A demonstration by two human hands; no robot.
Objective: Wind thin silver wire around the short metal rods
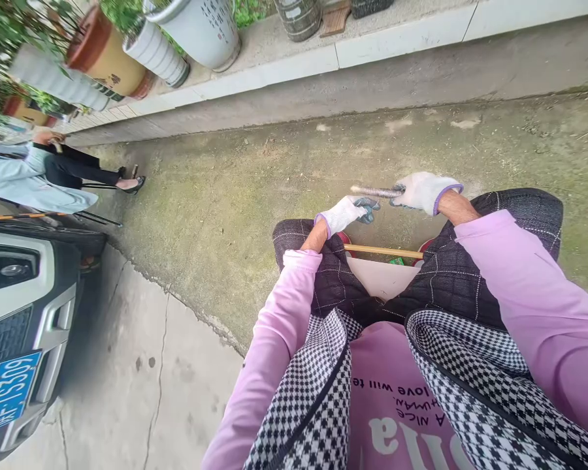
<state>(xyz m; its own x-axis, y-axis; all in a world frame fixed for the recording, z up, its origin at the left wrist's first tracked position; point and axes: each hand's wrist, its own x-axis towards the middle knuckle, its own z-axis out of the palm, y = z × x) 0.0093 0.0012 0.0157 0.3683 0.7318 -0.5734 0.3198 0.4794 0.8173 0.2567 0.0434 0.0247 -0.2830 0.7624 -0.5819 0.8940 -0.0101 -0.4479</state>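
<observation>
Both my hands wear white knitted gloves and are held out over my knees. My right hand point(424, 190) is closed around the end of a grey, ridged metal rod point(376, 191) that points left. My left hand point(345, 212) is closed on a small dark blue-grey object point(368, 210) just under the rod's free end; I cannot make out what that object is. The two hands are a little apart. Below them, between my knees, lie a thin wooden stick point(385, 250) and a pale flat board point(382, 277), partly hidden by my legs.
Mossy concrete ground point(255, 189) stretches ahead. A raised kerb point(323, 62) carries several large plant pots point(200, 29). A car front point(14, 307) with a blue plate stands at the left. Another person point(53, 173) sits beyond it.
</observation>
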